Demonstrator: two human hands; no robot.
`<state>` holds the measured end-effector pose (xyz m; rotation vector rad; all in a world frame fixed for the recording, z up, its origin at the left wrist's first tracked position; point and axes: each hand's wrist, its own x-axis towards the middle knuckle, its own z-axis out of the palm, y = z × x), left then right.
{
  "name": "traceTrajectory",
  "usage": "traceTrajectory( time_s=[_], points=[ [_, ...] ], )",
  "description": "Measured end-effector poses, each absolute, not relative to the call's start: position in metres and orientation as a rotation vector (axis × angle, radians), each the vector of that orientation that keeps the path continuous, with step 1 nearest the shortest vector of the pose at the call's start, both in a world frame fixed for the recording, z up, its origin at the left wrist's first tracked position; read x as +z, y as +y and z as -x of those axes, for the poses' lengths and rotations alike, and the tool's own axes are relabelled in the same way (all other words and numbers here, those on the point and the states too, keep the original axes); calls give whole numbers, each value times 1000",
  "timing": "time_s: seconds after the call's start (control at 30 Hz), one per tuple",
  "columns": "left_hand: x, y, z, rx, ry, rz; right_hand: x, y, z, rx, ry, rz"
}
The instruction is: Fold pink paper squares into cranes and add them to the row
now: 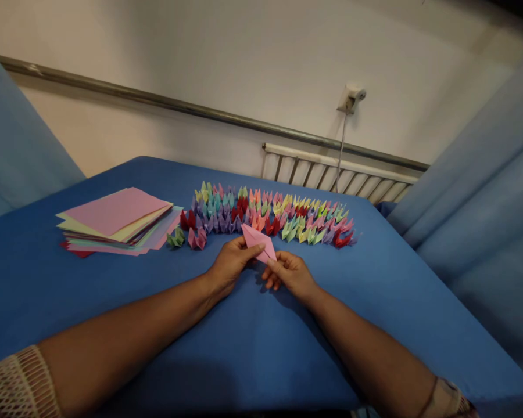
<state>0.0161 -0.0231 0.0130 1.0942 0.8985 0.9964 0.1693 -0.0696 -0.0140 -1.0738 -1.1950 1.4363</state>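
Observation:
Both hands hold one folded pink paper (257, 240) just above the blue table (113, 290), near its middle. My left hand (232, 262) pinches the paper's left side between thumb and fingers. My right hand (288, 273) grips its lower right end with curled fingers. The paper is a narrow pointed shape tilted up to the left. Right behind it stand rows of small folded paper cranes (270, 215) in many colours.
A stack of coloured paper sheets (119, 222) lies at the left, pink on top. A green crane (175, 237) and a pink crane (197, 238) stand apart beside it. Blue curtains hang left and right. A radiator (331, 174) and a rail run along the wall.

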Motion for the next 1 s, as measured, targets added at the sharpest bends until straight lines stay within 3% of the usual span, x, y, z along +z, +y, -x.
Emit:
traceTrajectory(
  time_s=[0.27, 0.77, 1.0],
  points=[
    [17, -24, -15, 953, 833, -963, -14, -68, -171, 1315, -1187, 1134],
    [21, -31, -19, 996, 847, -1123, -11, -80, -172, 1509, -1436, 1098],
    [22, -32, -16, 740, 843, -1416, 1, -78, -179, 1106, -1293, 1121]
  ],
)
